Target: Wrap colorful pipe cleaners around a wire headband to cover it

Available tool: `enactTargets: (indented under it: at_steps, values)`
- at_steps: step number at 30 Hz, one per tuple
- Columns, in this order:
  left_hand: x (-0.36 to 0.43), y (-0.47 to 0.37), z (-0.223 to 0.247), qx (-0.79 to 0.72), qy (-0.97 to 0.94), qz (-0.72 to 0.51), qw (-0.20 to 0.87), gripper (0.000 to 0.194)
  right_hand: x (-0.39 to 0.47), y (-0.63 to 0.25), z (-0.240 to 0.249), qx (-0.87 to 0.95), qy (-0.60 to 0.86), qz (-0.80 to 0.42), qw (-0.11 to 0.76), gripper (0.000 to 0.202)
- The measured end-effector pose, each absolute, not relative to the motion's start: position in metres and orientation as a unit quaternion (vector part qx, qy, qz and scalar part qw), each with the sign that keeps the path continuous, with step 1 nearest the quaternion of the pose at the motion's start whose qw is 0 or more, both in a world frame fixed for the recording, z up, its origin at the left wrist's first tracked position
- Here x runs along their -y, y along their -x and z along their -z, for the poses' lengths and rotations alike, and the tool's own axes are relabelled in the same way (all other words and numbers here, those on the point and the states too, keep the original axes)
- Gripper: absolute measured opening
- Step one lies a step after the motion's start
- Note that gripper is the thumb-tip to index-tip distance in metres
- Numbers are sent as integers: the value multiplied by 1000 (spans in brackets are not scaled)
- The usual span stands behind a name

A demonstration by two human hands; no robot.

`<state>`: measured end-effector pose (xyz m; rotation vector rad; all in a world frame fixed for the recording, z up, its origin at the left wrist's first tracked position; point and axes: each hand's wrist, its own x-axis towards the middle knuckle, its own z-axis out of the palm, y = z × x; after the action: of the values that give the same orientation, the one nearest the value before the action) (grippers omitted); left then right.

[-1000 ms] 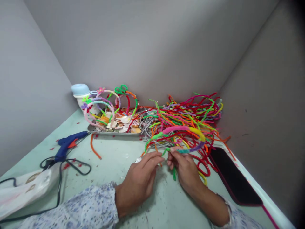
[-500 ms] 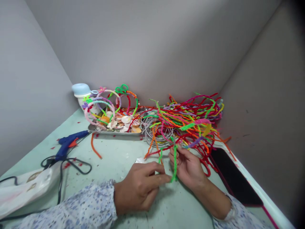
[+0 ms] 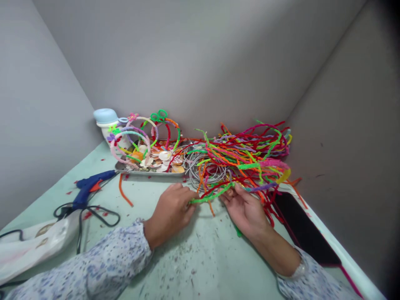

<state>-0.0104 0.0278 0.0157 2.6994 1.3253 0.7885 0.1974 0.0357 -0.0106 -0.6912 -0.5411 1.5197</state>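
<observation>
A green pipe cleaner (image 3: pixel 212 197) runs between my two hands, above the table. Its left end is pinched in my left hand (image 3: pixel 171 212), fingers closed. My right hand (image 3: pixel 248 212) grips the other end between thumb and fingers, where it meets a multicoloured pipe-cleaner hoop (image 3: pixel 275 164) of green, pink, yellow and purple. The hoop extends away to the right, over a heap of loose pipe cleaners (image 3: pixel 240 143). A bit of green shows below my right palm; what it belongs to is hidden.
Behind my hands lies a coil of grey wire (image 3: pixel 195 171) beside a metal tray (image 3: pixel 150 173) of shells and finished hoops. A blue glue gun (image 3: pixel 86 189) with its cord is at left, near a white plastic bag (image 3: pixel 46 243). A phone (image 3: pixel 304 229) lies at right.
My left hand has moved up and left, drawing the green pipe cleaner from hanging down to stretched sideways. My right hand stays in about the same place, its fingers a little more opened out.
</observation>
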Motion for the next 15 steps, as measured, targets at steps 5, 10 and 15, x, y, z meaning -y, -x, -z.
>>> enactTargets:
  at_steps: [5,10,15]
  values:
    - [-51,26,-8,-503,-827,-249,21,20,-30,-199,6,243,289,-683,625,21]
    - [-65,23,-6,-517,-810,-262,88,26,-26,-209,-15,218,247,-709,624,21]
    - [-79,11,-13,-555,-768,-307,89,20,-23,-226,-41,197,195,-713,644,21]
